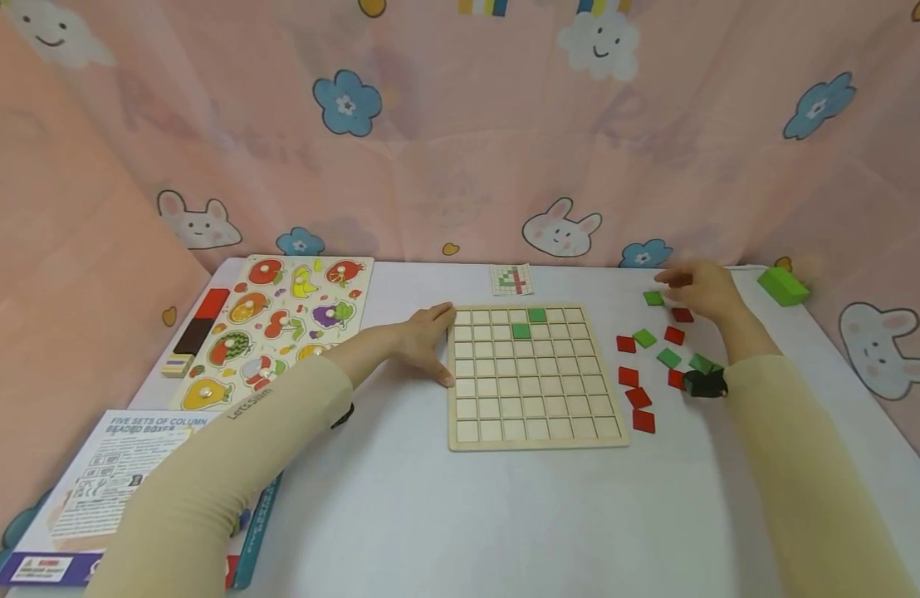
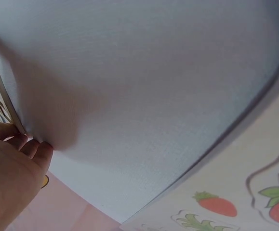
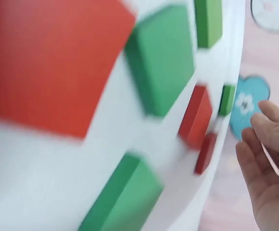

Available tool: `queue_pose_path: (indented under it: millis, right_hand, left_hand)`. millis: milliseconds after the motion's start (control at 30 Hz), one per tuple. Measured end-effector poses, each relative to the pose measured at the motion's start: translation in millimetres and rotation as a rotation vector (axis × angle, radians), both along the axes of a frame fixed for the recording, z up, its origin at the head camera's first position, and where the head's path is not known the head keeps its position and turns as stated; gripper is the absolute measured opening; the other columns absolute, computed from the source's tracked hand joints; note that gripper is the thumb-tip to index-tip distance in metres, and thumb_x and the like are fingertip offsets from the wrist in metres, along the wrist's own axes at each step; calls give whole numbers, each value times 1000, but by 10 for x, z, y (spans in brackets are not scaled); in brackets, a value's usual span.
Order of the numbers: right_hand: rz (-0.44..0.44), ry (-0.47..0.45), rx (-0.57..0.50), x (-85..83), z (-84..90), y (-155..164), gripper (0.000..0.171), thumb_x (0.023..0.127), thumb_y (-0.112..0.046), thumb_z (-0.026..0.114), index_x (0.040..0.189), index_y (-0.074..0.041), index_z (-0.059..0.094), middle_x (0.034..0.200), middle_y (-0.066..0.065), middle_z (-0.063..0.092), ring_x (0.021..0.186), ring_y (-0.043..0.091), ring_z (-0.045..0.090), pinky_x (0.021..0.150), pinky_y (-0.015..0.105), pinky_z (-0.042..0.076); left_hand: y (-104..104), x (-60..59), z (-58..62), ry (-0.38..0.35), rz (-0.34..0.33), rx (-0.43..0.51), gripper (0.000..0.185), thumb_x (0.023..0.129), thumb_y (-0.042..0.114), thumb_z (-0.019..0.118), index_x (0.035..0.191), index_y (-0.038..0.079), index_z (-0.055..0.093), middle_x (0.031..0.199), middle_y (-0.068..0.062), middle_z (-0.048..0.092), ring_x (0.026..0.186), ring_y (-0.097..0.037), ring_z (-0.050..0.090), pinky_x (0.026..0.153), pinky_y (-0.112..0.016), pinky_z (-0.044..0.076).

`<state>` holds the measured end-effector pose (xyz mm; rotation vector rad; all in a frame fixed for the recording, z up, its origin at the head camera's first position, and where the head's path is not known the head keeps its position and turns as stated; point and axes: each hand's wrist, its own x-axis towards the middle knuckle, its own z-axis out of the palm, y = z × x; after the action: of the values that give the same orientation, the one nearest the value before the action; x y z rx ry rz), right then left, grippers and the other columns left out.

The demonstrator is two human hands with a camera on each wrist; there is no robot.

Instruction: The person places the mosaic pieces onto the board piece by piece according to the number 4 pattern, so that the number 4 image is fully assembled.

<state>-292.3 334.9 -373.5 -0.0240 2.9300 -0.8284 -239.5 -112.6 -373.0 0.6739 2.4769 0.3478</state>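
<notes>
A wooden grid board [image 1: 535, 415] lies in the middle of the white table, with two green tiles [image 1: 536, 315] in its upper rows. My left hand [image 1: 443, 345] rests open against the board's left edge; in the left wrist view its fingertips [image 2: 43, 149] touch that edge. Loose red tiles [image 1: 638, 397] and green tiles [image 1: 668, 358] are scattered to the right of the board. My right hand [image 1: 672, 284] hovers with relaxed fingers over the far tiles, next to a green tile [image 1: 653, 297] and a red tile [image 1: 682, 315], holding nothing. In the right wrist view the hand [image 3: 255, 127] is beside blurred tiles [image 3: 163, 57].
A small pattern card [image 1: 513, 280] lies behind the board. A green block [image 1: 783, 285] sits at the far right corner. A fruit peg puzzle [image 1: 281, 328], a red and black block [image 1: 202, 320] and a printed box [image 1: 116, 490] fill the left side. A pink cloth hangs behind.
</notes>
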Motion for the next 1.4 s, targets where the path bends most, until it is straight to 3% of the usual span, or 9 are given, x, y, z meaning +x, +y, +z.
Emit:
queue_pose_path:
  millis: [400,533,767,900,1067,1300,1400]
  right_hand:
    - [46,-79,44,-50,-82,34,41,95,-9,60,135,1,56,137,30,50,119,44,43,103,59,48]
    - [51,-73,83,-64,-96,11,40,95,-7,60,134,1,57,135,30,52,113,43,45,96,53,52]
    - [74,-42,105,-56,-75,-47,37,91,-4,67,127,2,63,123,28,58,103,38,48,75,31,54]
    - [89,-3,94,-49,-49,-105,30,90,-6,69,119,2,67,114,26,61,100,37,50,76,34,54]
    - [152,68,44,-38,38,-376,28,90,-10,69,117,-2,70,114,23,65,103,35,55,88,42,51]
    - [311,87,-124,23,117,-1018,24,88,-7,72,112,-2,72,108,17,72,95,25,64,74,20,50]
    - [391,62,-159,92,116,-1314,20,87,-7,74,107,-3,74,104,14,74,91,22,66,75,21,53]
  left_hand:
    - [17,13,21,6,3,-1,122,79,48,80,158,1,-1,168,-18,-6,156,-41,2,129,-49,11]
    - [17,15,29,14,-3,1,121,80,47,79,158,0,-1,167,-20,-6,155,-42,4,128,-50,12]
    - [13,20,41,11,-7,1,120,80,46,79,158,-1,0,167,-21,-6,155,-44,4,128,-50,12]
    - [13,15,33,3,-6,-3,121,80,45,79,158,-1,-1,167,-20,-7,155,-43,3,128,-51,12]
    - [7,8,23,6,1,-7,121,80,46,80,158,0,-1,167,-20,-6,155,-43,3,128,-51,12]
    - [1,12,0,0,4,5,121,80,45,80,158,0,-1,167,-20,-7,155,-44,2,128,-52,12]
    - [-1,14,-3,-6,2,12,121,80,44,80,158,0,-2,167,-19,-8,155,-43,1,128,-52,11]
